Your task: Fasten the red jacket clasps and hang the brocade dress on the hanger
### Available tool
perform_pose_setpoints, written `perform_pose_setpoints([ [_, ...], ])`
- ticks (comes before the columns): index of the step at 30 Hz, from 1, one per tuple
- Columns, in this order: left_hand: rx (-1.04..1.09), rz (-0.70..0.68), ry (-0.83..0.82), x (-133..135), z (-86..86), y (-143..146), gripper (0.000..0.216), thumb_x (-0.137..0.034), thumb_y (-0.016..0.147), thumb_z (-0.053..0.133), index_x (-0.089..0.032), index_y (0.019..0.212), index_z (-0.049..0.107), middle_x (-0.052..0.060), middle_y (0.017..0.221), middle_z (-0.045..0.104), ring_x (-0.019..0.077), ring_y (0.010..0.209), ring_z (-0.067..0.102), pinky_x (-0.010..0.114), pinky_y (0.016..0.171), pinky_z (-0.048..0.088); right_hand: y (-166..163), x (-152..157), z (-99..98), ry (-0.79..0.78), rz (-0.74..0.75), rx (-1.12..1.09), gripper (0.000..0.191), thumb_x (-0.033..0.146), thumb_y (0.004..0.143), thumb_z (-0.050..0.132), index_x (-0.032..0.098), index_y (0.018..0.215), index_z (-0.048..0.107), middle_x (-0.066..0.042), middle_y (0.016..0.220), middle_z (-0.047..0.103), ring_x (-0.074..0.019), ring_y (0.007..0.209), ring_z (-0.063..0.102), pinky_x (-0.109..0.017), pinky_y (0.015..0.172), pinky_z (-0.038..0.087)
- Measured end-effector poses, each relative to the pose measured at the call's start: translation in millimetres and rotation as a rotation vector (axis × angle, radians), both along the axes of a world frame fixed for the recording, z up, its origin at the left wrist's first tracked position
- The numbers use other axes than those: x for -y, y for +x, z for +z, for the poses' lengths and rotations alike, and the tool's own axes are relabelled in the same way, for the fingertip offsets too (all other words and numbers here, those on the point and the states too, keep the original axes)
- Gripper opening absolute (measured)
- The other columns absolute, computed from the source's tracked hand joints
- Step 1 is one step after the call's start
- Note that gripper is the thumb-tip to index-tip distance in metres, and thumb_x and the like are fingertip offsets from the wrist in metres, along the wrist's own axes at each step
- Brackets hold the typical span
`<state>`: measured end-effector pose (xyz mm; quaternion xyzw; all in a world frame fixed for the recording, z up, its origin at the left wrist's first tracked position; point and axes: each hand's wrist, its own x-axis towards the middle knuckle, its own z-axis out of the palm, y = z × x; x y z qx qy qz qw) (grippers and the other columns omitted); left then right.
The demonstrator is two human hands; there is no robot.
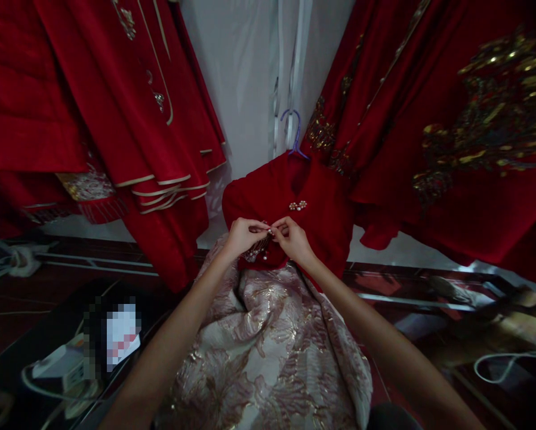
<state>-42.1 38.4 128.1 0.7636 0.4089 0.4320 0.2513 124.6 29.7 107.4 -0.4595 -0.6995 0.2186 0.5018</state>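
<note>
Pinching beaded trim [256,251]: left hand [243,237], right hand [293,240]; crinkled brocade [268,352] below.

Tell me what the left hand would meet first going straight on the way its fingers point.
Probably the right hand, which faces the left hand at close range over the red garment, though depth there is unclear.

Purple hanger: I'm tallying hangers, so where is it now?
In the head view, the purple hanger sits slightly right of centre, rising from the top of the central red garment, above the left hand and right hand.
</note>
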Motion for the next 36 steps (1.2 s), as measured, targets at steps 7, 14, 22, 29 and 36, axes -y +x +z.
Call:
perform_pose_setpoints([
  [7,0.09,0.02,0.054,17,-3.4,2,0.022,-0.022,0.075,0.063,-0.017,0.096,0.063,0.003,0.084,0.066,0.0116,0.075,0.063,0.024,0.072,0.049,14,20,10.1,-0.238,0.255,-0.209,0.021,0.033,0.083,0.055,0.018,0.097,0.057,-0.007,0.096,0.063,-0.0143,0.085,0.063,-0.032,0.078,0.055],
  [14,0.256,0.112,-0.12,71,-78.7,23,0.035,-0.029,0.068,0.071,-0.019,0.098,0.054,0.0,0.084,0.057,0.0091,0.07,0.056,0.021,0.064,0.047,88,67,-0.8,-0.421,0.282,-0.154,0.027,0.037,0.085,0.052,0.019,0.103,0.06,-0.009,0.108,0.063,-0.0167,0.096,0.062,-0.032,0.078,0.054],
  [22,0.422,0.001,-0.281,70,-110.7,26,0.032,-0.033,0.074,0.066,-0.017,0.101,0.061,0.005,0.092,0.064,0.0104,0.074,0.058,0.023,0.07,0.047,87,47,-45.5,-0.216,0.017,0.168,0.031,0.034,0.073,0.065,0.017,0.098,0.06,-0.006,0.088,0.064,-0.0157,0.078,0.062,-0.032,0.073,0.052],
  [29,0.409,-0.015,-0.252,72,-109.8,25,0.037,-0.034,0.074,0.067,-0.019,0.108,0.064,0.006,0.098,0.067,0.0106,0.074,0.058,0.025,0.074,0.048,78,50,-48.3,-0.264,0.104,0.145,0.025,0.041,0.072,0.066,0.017,0.076,0.06,-0.002,0.073,0.064,-0.0143,0.068,0.061,-0.026,0.064,0.049],
  [36,0.477,0.004,-0.295,70,-110.2,25,0.037,-0.035,0.072,0.069,-0.016,0.103,0.065,0.007,0.095,0.069,0.0117,0.074,0.061,0.025,0.072,0.049,55,64,-21.0,-0.293,0.195,0.05,0.027,0.042,0.073,0.066,0.016,0.078,0.061,-0.004,0.076,0.068,-0.014,0.07,0.064,-0.025,0.065,0.05],
])
